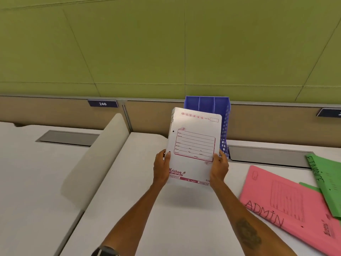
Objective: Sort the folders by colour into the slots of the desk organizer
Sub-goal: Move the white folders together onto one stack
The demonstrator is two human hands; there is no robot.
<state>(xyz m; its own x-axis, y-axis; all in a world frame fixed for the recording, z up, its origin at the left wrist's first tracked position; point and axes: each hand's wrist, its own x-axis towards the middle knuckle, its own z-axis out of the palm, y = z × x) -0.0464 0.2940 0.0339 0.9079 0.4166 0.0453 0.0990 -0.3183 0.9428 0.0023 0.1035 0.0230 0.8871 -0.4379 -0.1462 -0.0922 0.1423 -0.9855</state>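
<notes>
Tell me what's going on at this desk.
A person holds a white folder upright, the left hand gripping its left edge and the right hand its right edge, just in front of the blue desk organizer at the back of the desk. A pink folder marked ADMIN and a green folder lie flat to the right, not yet sorted.
</notes>
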